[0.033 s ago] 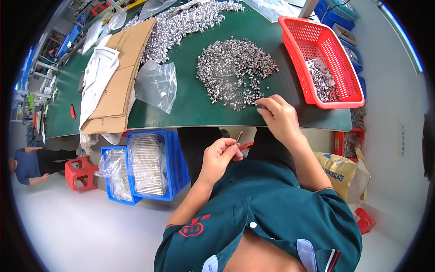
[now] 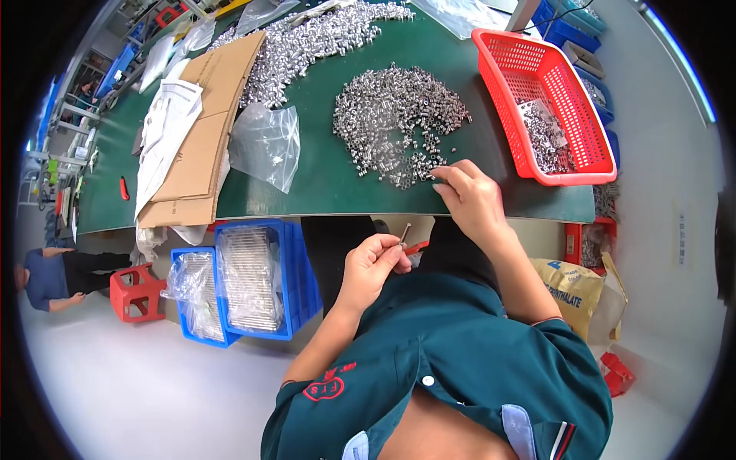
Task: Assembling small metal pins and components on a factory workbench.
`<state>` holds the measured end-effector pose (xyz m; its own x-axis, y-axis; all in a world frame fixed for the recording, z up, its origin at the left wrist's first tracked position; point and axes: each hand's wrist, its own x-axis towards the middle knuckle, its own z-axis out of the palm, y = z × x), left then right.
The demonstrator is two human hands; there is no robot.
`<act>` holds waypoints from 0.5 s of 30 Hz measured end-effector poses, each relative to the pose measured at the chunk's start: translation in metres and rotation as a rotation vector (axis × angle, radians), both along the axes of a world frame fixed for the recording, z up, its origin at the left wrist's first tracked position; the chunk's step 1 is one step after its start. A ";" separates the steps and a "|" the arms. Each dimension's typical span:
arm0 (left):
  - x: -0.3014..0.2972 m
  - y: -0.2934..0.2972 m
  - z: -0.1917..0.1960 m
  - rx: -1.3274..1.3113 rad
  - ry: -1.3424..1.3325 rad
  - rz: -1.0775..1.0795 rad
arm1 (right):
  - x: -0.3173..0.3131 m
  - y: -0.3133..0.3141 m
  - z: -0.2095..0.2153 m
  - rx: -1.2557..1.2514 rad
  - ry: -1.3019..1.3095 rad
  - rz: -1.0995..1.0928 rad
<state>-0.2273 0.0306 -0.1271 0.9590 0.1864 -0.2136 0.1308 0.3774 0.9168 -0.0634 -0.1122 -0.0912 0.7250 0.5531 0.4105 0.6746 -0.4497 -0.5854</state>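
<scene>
My left hand (image 2: pixel 369 268) is closed in front of my body, below the table's front edge. Between its thumb and forefinger a thin metal pin (image 2: pixel 405 232) points up. A red piece (image 2: pixel 417 248), perhaps a tool handle, sticks out beside those fingers; the rest of it is hidden. My right hand (image 2: pixel 474 198) reaches over the table edge to the near side of a pile of small metal sleeves (image 2: pixel 399 115). Its thumb and forefinger tips are slightly apart beside the nearest sleeves, with nothing visible between them.
The green table (image 2: pixel 322 184) bears a red plastic basket (image 2: pixel 529 165) with metal parts, a larger heap of shiny parts (image 2: pixel 314 42), cardboard (image 2: pixel 192 161) and a clear bag (image 2: pixel 268 146). Blue crates (image 2: pixel 295 276) stand beneath; a red stool (image 2: pixel 136 293) and another person (image 2: pixel 46 276) are left.
</scene>
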 end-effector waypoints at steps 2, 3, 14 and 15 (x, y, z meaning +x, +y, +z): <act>0.000 0.000 -0.001 -0.009 0.007 0.007 | 0.002 0.004 -0.004 -0.041 -0.046 -0.003; 0.000 0.000 -0.001 -0.011 0.011 0.011 | 0.002 0.006 -0.006 -0.051 -0.078 -0.009; 0.001 0.003 -0.002 0.011 0.017 0.017 | 0.006 0.004 -0.008 -0.065 -0.083 0.027; 0.002 0.003 -0.003 0.011 0.021 0.019 | 0.006 0.002 -0.007 -0.053 -0.081 0.056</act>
<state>-0.2257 0.0338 -0.1299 0.9507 0.2071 -0.2309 0.1425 0.3696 0.9182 -0.0572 -0.1098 -0.0983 0.6578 0.6144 0.4355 0.7438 -0.4389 -0.5042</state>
